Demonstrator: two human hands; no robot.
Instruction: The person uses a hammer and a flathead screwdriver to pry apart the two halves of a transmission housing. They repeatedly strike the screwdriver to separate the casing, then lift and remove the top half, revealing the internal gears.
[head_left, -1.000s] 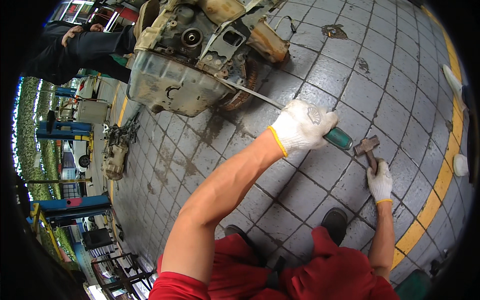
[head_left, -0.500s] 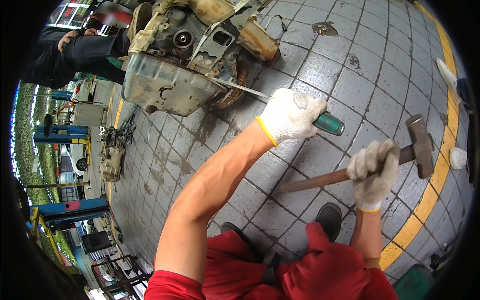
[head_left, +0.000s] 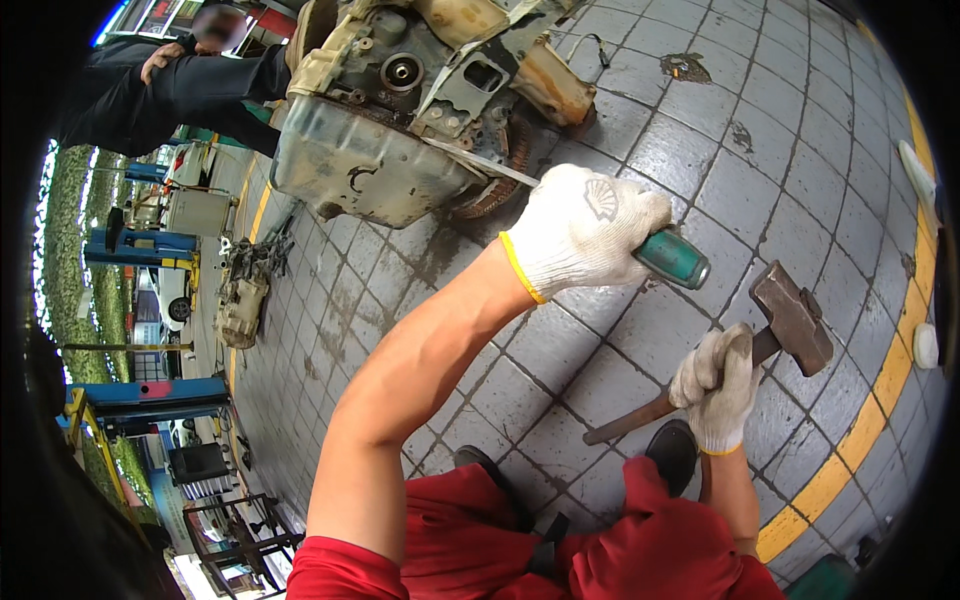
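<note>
My left hand [head_left: 592,225], in a white knit glove, is closed around a large screwdriver with a green handle [head_left: 674,259]. Its long metal shank runs up to the lower edge of a dirty engine [head_left: 365,165], beside a toothed ring; the exact contact of the tip is hard to make out. Gloved too, my right hand [head_left: 718,385] grips the wooden handle of a sledgehammer [head_left: 795,318] close under its heavy steel head. The hammer head is near the butt of the screwdriver handle, apart from it.
A seated person [head_left: 180,90] in dark clothes is just behind the engine, one shoe against it. Another greasy gearbox-like part [head_left: 243,300] lies on the tiled floor [head_left: 560,350] at left, near blue lift posts [head_left: 150,400]. A yellow line [head_left: 850,435] curves along the right.
The hammer has moved left and its head now tilts toward the screwdriver's handle end. My left hand keeps its grip, and the whole view has shifted slightly.
</note>
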